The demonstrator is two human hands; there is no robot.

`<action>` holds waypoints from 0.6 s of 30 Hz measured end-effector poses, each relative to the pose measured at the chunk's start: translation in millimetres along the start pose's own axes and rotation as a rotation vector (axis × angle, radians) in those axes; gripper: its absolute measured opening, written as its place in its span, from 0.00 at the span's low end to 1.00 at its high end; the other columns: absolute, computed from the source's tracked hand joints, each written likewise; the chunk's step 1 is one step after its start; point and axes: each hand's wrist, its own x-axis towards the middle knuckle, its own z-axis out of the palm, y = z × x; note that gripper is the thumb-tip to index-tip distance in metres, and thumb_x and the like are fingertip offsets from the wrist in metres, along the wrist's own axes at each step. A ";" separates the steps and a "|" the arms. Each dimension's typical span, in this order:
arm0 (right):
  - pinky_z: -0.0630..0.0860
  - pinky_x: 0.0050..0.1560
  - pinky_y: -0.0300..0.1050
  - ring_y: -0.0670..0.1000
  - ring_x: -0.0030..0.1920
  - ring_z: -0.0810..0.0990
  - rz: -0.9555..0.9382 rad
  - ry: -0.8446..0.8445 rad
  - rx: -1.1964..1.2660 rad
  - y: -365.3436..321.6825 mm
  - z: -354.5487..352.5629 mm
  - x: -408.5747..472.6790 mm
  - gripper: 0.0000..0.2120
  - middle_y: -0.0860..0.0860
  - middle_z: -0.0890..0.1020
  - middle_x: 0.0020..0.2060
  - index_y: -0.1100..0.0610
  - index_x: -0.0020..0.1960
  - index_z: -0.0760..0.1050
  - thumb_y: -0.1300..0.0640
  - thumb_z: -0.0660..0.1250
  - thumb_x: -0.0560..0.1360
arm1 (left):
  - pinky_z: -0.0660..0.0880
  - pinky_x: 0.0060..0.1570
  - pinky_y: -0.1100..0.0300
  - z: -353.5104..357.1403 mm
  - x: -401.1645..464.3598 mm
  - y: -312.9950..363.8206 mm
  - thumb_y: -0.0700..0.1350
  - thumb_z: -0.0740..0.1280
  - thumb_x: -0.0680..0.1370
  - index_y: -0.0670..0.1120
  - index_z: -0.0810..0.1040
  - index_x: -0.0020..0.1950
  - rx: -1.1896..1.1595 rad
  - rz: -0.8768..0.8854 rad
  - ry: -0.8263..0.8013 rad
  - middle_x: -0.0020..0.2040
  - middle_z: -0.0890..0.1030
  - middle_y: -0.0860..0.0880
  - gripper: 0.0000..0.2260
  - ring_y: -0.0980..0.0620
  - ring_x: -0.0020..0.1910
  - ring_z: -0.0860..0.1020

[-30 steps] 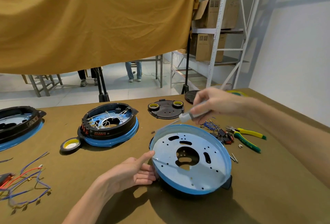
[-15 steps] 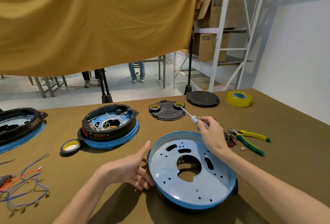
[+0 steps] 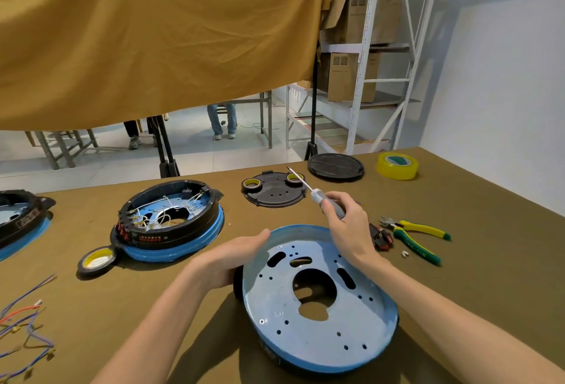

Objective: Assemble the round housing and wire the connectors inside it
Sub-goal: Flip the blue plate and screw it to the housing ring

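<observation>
Brown table (image 3: 477, 261): blue round housing (image 3: 318, 337), wired housing (image 3: 171, 224), third housing (image 3: 18, 221), black plate (image 3: 275, 192), black lid (image 3: 335, 167), yellow tape roll (image 3: 397, 165), tape ring (image 3: 97, 262), pliers (image 3: 415, 235), loose wires (image 3: 21, 328).

No text can be read; the assembled housing (image 3: 171, 224) bears pale lettering on its black rim, too blurred to make out; the cardboard boxes (image 3: 351, 76) show illegible printed marks.
</observation>
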 end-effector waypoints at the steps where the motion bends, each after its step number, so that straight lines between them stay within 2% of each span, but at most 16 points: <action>1: 0.77 0.41 0.42 0.47 0.44 0.79 -0.014 -0.007 0.006 0.2 0.1 1.0 0.05 0.44 0.82 0.44 0.49 0.57 0.78 0.55 0.67 0.83 | 0.84 0.49 0.54 -1.9 -2.2 1.4 0.70 0.56 0.81 0.51 0.81 0.64 -0.031 -0.012 -0.036 0.55 0.87 0.48 0.28 0.48 0.53 0.86; 3: 0.76 0.40 0.42 0.47 0.43 0.79 -0.045 -0.028 0.009 0.1 0.4 3.0 0.05 0.44 0.82 0.44 0.49 0.58 0.78 0.56 0.67 0.82 | 0.84 0.47 0.55 -2.6 -5.7 3.5 0.70 0.58 0.79 0.50 0.81 0.63 -0.074 -0.024 -0.067 0.56 0.87 0.46 0.29 0.47 0.53 0.86; 5: 0.77 0.40 0.43 0.46 0.43 0.79 -0.045 -0.051 0.005 -1.6 1.1 7.2 0.06 0.45 0.82 0.45 0.51 0.59 0.78 0.56 0.67 0.83 | 0.84 0.50 0.53 -1.5 -7.3 3.7 0.70 0.62 0.78 0.49 0.81 0.64 -0.116 -0.026 -0.072 0.56 0.87 0.45 0.28 0.45 0.54 0.86; 7: 0.81 0.42 0.52 0.50 0.43 0.80 0.000 -0.084 0.029 -6.7 1.8 11.0 0.07 0.48 0.82 0.45 0.54 0.60 0.79 0.57 0.67 0.83 | 0.83 0.53 0.50 -1.1 -7.1 0.9 0.69 0.66 0.76 0.48 0.81 0.64 -0.137 -0.034 -0.074 0.57 0.86 0.44 0.28 0.44 0.55 0.86; 9: 0.82 0.44 0.62 0.58 0.44 0.81 0.020 -0.118 0.060 -14.0 0.7 12.6 0.07 0.52 0.83 0.46 0.55 0.60 0.79 0.57 0.67 0.83 | 0.84 0.47 0.52 -1.4 -7.9 -4.0 0.69 0.68 0.74 0.47 0.81 0.63 -0.169 -0.052 -0.070 0.56 0.86 0.43 0.30 0.44 0.53 0.86; 10: 0.81 0.44 0.63 0.60 0.44 0.81 0.011 -0.130 0.062 -18.2 -0.9 12.6 0.07 0.53 0.83 0.46 0.54 0.60 0.79 0.57 0.67 0.82 | 0.83 0.43 0.54 -1.1 -8.6 -7.0 0.70 0.69 0.73 0.46 0.82 0.62 -0.180 -0.058 -0.059 0.55 0.87 0.43 0.31 0.44 0.52 0.86; 11: 0.82 0.42 0.61 0.60 0.43 0.81 -0.002 -0.146 0.069 -22.5 -3.0 11.9 0.07 0.53 0.83 0.46 0.52 0.59 0.79 0.56 0.68 0.82 | 0.83 0.41 0.55 -0.6 -8.8 -10.0 0.71 0.69 0.72 0.46 0.82 0.61 -0.193 -0.058 -0.041 0.54 0.87 0.43 0.32 0.44 0.50 0.87; 14: 0.82 0.32 0.46 0.53 0.40 0.83 -0.014 -0.232 0.101 -34.2 -11.6 7.2 0.07 0.49 0.83 0.44 0.50 0.55 0.81 0.51 0.73 0.78 | 0.83 0.38 0.56 2.3 -8.8 -15.5 0.73 0.68 0.70 0.49 0.86 0.55 -0.260 -0.019 0.024 0.52 0.87 0.44 0.30 0.44 0.48 0.87; 16: 0.80 0.33 0.40 0.49 0.40 0.84 -0.041 -0.286 0.045 -39.4 -16.5 3.4 0.08 0.47 0.84 0.42 0.50 0.53 0.82 0.50 0.76 0.75 | 0.83 0.35 0.56 3.2 -10.9 -16.6 0.75 0.66 0.70 0.53 0.88 0.48 -0.301 0.028 0.074 0.50 0.88 0.45 0.28 0.46 0.45 0.87; 18: 0.80 0.36 0.38 0.47 0.41 0.84 -0.071 -0.309 -0.005 -43.7 -20.6 0.3 0.08 0.46 0.84 0.40 0.52 0.51 0.83 0.51 0.78 0.74 | 0.82 0.38 0.56 2.8 -14.2 -17.4 0.75 0.64 0.70 0.54 0.88 0.49 -0.336 0.088 0.152 0.49 0.88 0.46 0.28 0.48 0.45 0.87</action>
